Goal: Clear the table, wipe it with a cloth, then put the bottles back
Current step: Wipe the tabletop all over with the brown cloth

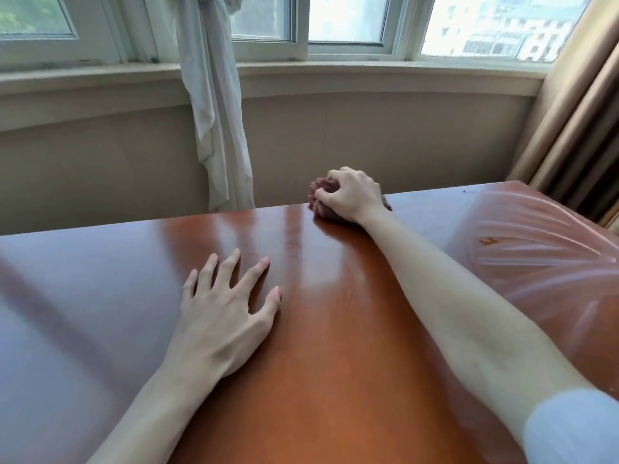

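Head-camera view of a person leaning over a glossy reddish-brown wooden table point(335, 329) set before a window. The right hand point(351, 195), at about one o'clock from the centre of the view, reaches to the table's far edge with its arm stretched out across the top; its fingers are curled tightly round a bunched dark brownish cloth point(323, 195), which it holds pressed against the tabletop right at that far edge. Only small parts of the cloth show, beyond the fingers and below the palm. The left hand point(224, 313), at about eight o'clock from the right hand and well apart from it, lies palm down on the table with fingers spread wide and straight, holding nothing. A light blue sleeve cuff point(572, 430) covers the right upper arm at five o'clock. A clear, wrinkled plastic sheet point(542, 262) lies on the table's right end at three o'clock, just beside the right forearm. Beyond the table, a knotted white sheer curtain point(214, 112) hangs at eleven o'clock in front of a white-framed window point(301, 45), and a tan heavy curtain point(582, 112) hangs at two o'clock. A beige stone windowsill point(100, 78) runs below the panes.
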A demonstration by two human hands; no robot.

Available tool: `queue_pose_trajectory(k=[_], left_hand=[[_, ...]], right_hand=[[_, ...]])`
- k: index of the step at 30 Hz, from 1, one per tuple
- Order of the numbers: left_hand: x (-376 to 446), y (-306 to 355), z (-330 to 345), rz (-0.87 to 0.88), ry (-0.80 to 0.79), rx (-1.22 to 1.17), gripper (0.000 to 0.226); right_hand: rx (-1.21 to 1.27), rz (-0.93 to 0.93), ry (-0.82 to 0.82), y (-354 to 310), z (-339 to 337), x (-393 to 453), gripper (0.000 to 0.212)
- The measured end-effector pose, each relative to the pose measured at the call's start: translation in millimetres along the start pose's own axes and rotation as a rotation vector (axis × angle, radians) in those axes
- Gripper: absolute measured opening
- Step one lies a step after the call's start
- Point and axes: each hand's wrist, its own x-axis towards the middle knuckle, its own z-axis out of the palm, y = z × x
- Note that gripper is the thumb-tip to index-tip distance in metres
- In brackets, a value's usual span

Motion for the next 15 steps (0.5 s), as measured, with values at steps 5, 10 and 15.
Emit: queue_pose_trajectory(k=[5,10,15], left_hand=[[4,-1,4,-0.003,0.003,-0.018,0.062],[0,0,-3,0.012,-0.032,-0.028,0.064],[-5,1,-6,0.021,-0.05,-0.013,0.064]], right_hand=[[0.037,0.036,0.011,10,-23,-75,0.031],[0.099,-0.169,-0.027,-44,-69,-228,0.03],[0.156,-0.344,-0.079,-65,-88,-300,0.028]])
